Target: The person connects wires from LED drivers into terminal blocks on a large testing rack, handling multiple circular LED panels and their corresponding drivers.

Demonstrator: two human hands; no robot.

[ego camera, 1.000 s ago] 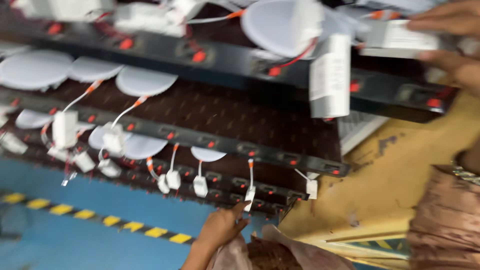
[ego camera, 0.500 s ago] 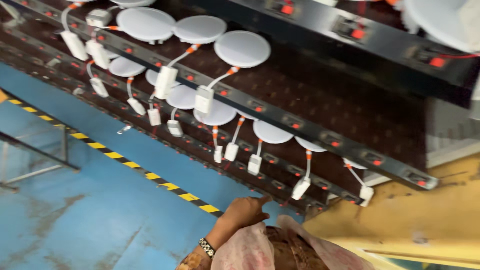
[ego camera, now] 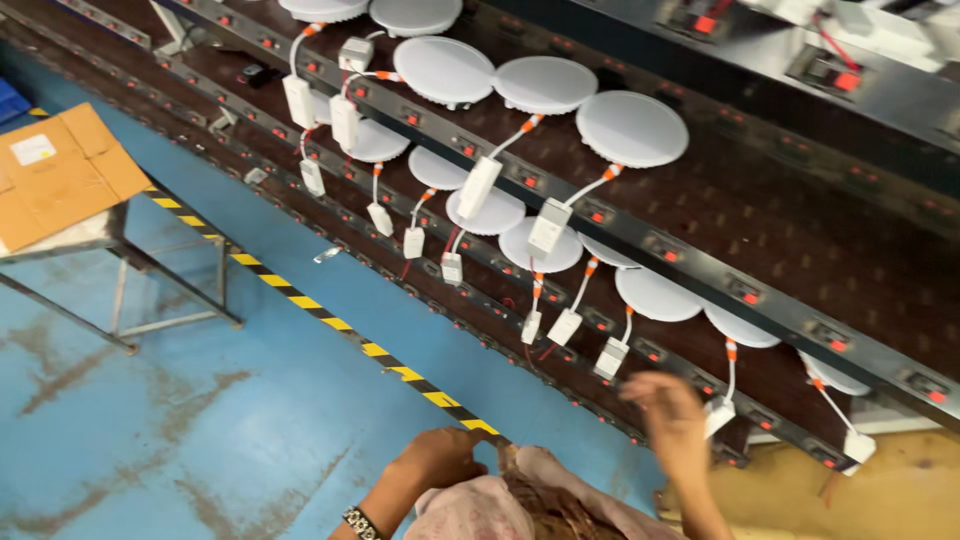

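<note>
My left hand [ego camera: 440, 458], a bracelet on its wrist, grips the top edge of a pinkish bag [ego camera: 462, 512] with brown material inside, at the bottom of the view. Blurred with motion, my right hand [ego camera: 668, 408] is raised beside the bag with fingers apart and nothing in it. It is close to a small white driver box [ego camera: 718, 416] hanging on a wire from the dark rack [ego camera: 700, 262]. Several round white lamp panels [ego camera: 632, 128] lie in rows on that rack, each wired to a white box.
Red indicator lights dot the rack's rails. A brown carton [ego camera: 60, 172] rests on a metal stand [ego camera: 122, 262] at the left. Yellow-black tape [ego camera: 330, 320] runs across the blue floor [ego camera: 200, 420]. A yellowish surface [ego camera: 900, 500] shows at the bottom right.
My right hand has come into view and risen toward the rack's lower edge. The view has swung left, bringing in the carton and stand. My left hand stays on the bag.
</note>
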